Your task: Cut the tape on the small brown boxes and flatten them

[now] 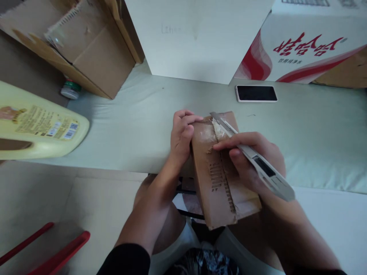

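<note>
Both hands (180,137) (252,160) apparently gripping

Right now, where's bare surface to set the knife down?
Free: table between yellow jug and left hand; also right of the phone, below the printed carton. Crowded: centre, where right hand works utility knife on small box.

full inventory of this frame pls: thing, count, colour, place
parcel: 1, brown cardboard, taped, centre, held over the table edge
knife: 1, grey box cutter, tip at the parcel's taped end
phone: 1, white rim, dark screen, flat on table behind the parcel
table: 1, pale green top
jug: 1, yellow, labelled, on its side, left
open carton: 1, brown, top left
cap: 1, white and green, beside the open carton
white box: 1, plain, top centre
printed box: 1, white with red print, top right
red bars: 2, bottom left, on floor
left hand: grips the parcel's left side
right hand: holds the knife
</note>
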Available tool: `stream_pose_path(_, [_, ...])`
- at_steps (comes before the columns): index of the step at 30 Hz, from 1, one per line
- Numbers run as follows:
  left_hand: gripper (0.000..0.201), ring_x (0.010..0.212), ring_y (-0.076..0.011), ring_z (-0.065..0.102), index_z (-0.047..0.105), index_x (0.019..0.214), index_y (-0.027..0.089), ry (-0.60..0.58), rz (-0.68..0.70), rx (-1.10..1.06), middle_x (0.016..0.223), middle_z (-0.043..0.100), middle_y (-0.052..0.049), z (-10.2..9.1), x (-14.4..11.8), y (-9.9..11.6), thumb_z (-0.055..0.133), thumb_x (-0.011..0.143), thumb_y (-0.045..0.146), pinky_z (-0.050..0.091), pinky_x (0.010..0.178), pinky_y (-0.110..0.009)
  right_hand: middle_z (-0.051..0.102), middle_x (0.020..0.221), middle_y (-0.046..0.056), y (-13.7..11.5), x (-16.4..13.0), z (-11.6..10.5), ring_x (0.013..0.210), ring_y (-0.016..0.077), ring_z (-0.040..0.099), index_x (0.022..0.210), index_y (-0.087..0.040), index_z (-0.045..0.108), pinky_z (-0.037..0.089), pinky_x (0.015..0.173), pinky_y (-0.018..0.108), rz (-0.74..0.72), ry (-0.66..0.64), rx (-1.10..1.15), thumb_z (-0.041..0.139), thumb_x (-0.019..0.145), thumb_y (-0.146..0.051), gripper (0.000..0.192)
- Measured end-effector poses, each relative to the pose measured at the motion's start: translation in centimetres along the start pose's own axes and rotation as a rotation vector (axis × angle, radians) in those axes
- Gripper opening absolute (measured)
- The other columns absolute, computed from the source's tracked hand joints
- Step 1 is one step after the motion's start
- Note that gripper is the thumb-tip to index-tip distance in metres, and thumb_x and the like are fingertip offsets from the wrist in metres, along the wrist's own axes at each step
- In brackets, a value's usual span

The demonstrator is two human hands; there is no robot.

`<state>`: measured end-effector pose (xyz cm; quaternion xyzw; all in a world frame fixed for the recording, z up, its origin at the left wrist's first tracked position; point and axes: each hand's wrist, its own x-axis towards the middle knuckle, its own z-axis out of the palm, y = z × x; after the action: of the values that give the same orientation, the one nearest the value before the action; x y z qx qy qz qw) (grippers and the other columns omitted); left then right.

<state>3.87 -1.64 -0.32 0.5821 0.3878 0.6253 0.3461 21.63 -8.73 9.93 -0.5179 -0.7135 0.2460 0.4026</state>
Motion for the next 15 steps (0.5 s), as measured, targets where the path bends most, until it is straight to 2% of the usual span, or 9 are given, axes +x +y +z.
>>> stream_pose_path(3, [0.049,0.113,-0.0275,0.062,0.079,0.091,0.027,0.003,-0.016,-0.02,0.105,0.066,-0.009,-0.1,0.5,0.1,0.052,0.097,0.067,0.052,0.106,-0.048,0.081,0.087,-0.003,0.1,0.2,0.1,0.075,0.0175,0.076,0.095,-0.03,0.069,0.062,0.076,0.035,-0.023,-0.028,-0.007,0.063,0.1,-0.031,0.008])
stream_pose_path(9, [0.042,0.104,-0.025,0.066,0.079,0.079,0.025,0.026,-0.09,-0.163,0.098,0.069,-0.008,-0.1,1.1,0.6,0.064,0.094,0.061,0.052,0.104,-0.045,0.081,0.089,-0.005,0.6,-0.1,0.0,0.08,0.0169,0.076,0.1,-0.033,0.068,0.059,0.074,0.033,-0.091,-0.039,0.031,0.064,0.099,-0.025,0.009])
stream_pose_path(11, [0.04,0.102,-0.0234,0.067,0.077,0.077,0.024,0.036,-0.121,-0.171,0.099,0.068,-0.007,0.0,1.2,0.7,0.067,0.092,0.06,0.052,0.103,-0.043,0.081,0.091,-0.004,1.0,0.0,-0.1,0.081,0.0179,0.073,0.104,-0.034,0.068,0.057,0.073,0.035,-0.146,-0.092,0.051,0.064,0.099,-0.024,0.012])
stream_pose_path(15, [0.033,0.098,-0.0219,0.066,0.076,0.078,0.025,-0.003,-0.109,-0.144,0.094,0.068,-0.006,0.0,1.2,0.6,0.069,0.093,0.053,0.052,0.099,-0.04,0.079,0.083,-0.005,1.7,0.4,-0.2,0.066,0.0148,0.065,0.103,-0.032,0.067,0.052,0.076,0.037,-0.323,-0.206,0.072,0.062,0.099,-0.024,0.01])
